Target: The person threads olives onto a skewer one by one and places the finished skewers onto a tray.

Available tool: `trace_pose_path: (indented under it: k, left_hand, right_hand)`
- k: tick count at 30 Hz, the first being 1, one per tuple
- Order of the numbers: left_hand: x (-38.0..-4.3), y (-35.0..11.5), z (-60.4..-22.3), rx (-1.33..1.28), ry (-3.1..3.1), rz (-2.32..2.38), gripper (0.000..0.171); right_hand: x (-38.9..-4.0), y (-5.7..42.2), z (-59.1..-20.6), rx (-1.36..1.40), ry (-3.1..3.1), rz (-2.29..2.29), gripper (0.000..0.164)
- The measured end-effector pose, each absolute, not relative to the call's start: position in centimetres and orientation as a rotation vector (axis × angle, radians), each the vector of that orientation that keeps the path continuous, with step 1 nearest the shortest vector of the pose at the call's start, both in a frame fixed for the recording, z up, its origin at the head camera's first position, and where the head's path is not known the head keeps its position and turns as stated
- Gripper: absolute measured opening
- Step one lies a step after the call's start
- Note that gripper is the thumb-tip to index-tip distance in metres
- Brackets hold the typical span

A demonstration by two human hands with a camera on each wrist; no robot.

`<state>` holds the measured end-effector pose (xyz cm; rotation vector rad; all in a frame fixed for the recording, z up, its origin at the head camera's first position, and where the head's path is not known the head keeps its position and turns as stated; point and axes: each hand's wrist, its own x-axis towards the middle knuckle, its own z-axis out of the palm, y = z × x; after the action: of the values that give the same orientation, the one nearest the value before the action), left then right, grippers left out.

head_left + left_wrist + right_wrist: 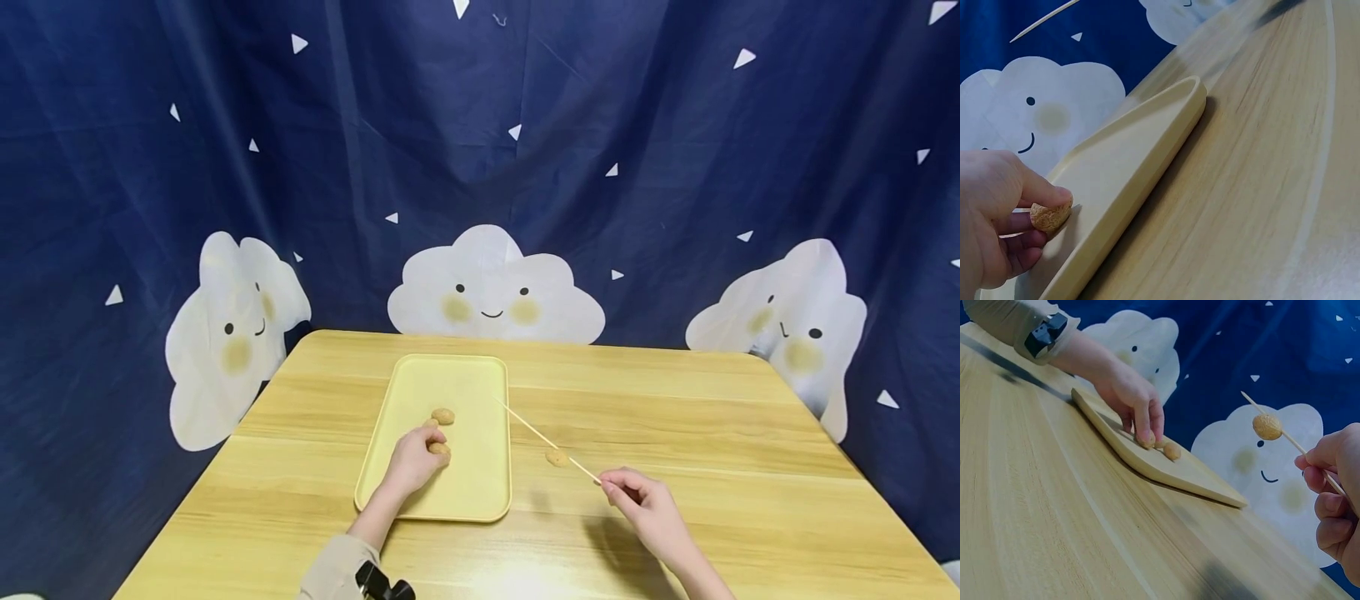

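My left hand (414, 460) reaches over a pale yellow tray (476, 487) and pinches a brown, rough-skinned food ball (1051, 216) between thumb and fingers. Just beyond the fingertips another brown ball (443, 416) lies on the tray, and a further one is mostly hidden by the hand. To the right of the tray, my right hand (651, 510) grips the end of a thin bamboo skewer (525, 422). One brown ball (1267, 427) is threaded on the skewer, some way ahead of the fingers. The skewer's pointed tip slants away toward the tray, held above the table.
The tray stands on a wood-grain table (720, 417), left of its middle. Behind and beside the table hangs a dark blue curtain (450, 167) with white clouds and triangles. A black device is strapped on the left wrist (1046, 335).
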<state>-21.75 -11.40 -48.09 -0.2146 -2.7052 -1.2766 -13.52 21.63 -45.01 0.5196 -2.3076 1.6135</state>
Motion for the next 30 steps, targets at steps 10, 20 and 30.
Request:
trace_pose_path:
  k: [10, 20, 30]
  left_hand:
    - [-21.4, -10.7, -47.2, -0.197, -2.620, -1.432, 0.033]
    - [-20.7, -9.1, -45.6, -0.433, -2.505, -1.674, 0.028]
    - [-20.3, -8.2, -44.3, -0.498, -2.408, -1.890, 0.026]
  right_hand:
    - [-13.4, 21.7, -45.3, 0.520, -2.310, 1.618, 0.005]
    - [-13.0, 22.5, -45.2, 0.517, -2.330, 1.671, 0.006]
    - [-12.4, 23.5, -45.4, 0.545, -2.387, 1.632, 0.007]
